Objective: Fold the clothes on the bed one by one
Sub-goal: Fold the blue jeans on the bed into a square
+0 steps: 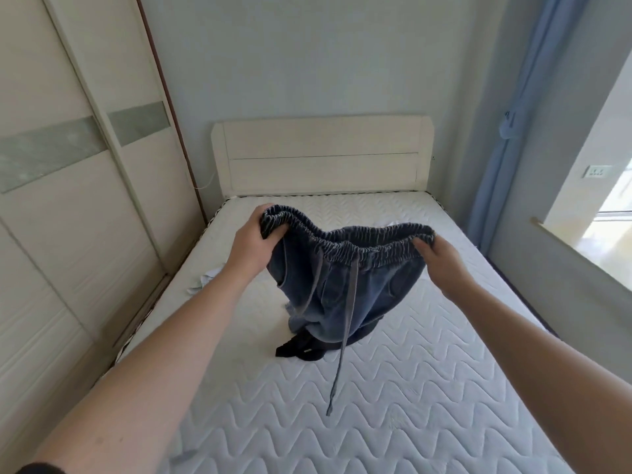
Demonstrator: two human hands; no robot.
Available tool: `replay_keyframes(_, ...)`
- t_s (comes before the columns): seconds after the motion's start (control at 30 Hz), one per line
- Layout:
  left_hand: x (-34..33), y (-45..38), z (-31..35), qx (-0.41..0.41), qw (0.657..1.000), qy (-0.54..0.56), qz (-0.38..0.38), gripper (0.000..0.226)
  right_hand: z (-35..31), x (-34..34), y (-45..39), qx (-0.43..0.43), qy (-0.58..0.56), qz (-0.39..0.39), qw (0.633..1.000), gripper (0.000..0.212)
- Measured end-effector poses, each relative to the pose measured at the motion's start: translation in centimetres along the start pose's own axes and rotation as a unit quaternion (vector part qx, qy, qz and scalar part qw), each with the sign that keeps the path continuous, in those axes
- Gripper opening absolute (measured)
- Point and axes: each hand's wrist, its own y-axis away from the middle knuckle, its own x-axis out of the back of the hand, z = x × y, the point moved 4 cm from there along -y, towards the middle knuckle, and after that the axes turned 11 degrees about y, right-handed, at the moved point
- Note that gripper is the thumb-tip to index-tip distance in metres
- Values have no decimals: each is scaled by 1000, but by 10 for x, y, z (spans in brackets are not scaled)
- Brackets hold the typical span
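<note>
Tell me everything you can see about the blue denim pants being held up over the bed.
The denim pants are dark, faded blue with a gathered elastic waistband and two long grey drawstrings, one trailing down to the mattress. The left hand grips one end of the waistband, the right hand the other, stretching it wide and roughly level above the bed. The legs hang down bunched, their lower part resting on the mattress and on a black garment lying beneath them. A pocket opening shows on each side.
</note>
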Motion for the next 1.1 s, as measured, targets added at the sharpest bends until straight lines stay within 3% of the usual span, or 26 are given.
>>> replay_keyframes(0.13, 18, -28, 35, -34, 999, -8, 15, 32, -39, 28, -17, -3, -76, 59, 995, 20)
replay_keyframes(0.37, 53, -89, 134, -140, 990, 2, 32, 32, -124, 107, -57, 71, -98, 150, 981, 28)
replay_keyframes(0.5, 69, -111, 182, -185, 982, 8, 42, 29, -162, 150, -68, 138, -75, 134, 978, 18)
replay_keyframes(0.63, 78, -124, 211, -217, 975, -2, 53, 29, -181, 176, -71, 174, -19, 91, 980, 51)
replay_keyframes(0.7, 79, -129, 218, -222, 973, -5, 57, 29, -189, 186, -73, 185, 6, 105, 977, 56)
replay_keyframes(0.93, 77, -134, 216, -227, 971, -42, 65, 31, -200, 199, -80, 203, 95, 153, 963, 29)
replay_keyframes(1.1, 72, -130, 187, -191, 978, -75, 21, 25, -185, 196, -81, 190, 73, 126, 971, 21)
